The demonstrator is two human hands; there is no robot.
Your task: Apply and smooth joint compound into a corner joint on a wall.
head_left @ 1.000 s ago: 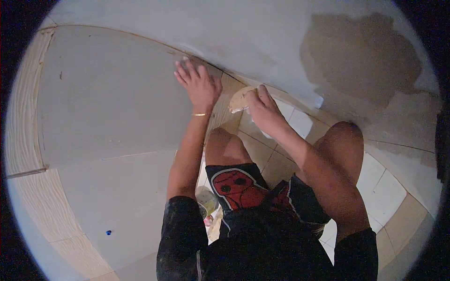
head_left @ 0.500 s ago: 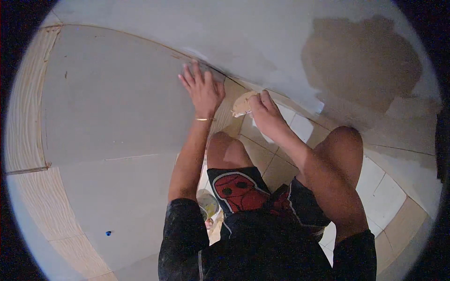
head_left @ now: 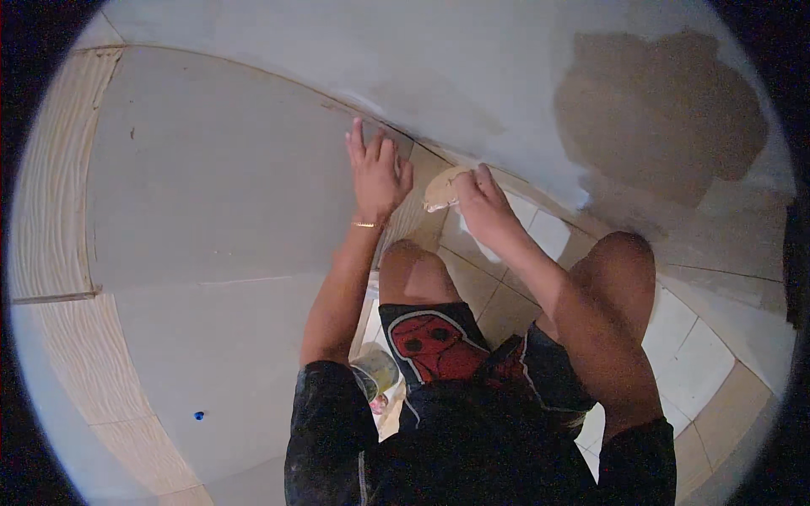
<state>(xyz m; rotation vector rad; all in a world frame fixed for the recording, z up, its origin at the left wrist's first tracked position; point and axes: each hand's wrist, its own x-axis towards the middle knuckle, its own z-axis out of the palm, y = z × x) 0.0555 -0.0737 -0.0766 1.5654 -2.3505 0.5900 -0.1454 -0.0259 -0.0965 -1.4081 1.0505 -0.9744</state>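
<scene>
My left hand has its fingers apart, its tips touching the grey panel near the narrow seam along the pale wall. My right hand, just to the right, grips a rounded tan piece with a whitish lower edge; whether it is a pad or a scraper I cannot tell. It is held over the floor tiles, beige and white, close to the wall's base. My bent knees frame those tiles.
A ribbed cream tile strip borders the panel at left. A small blue object sits on the lower panel. A container is partly hidden beside my left thigh. A dark damp-looking patch marks the wall at right.
My left hand has shifted slightly right and down, its fingers now more upright. My right hand, still holding the tan piece, has moved slightly right and down in view.
</scene>
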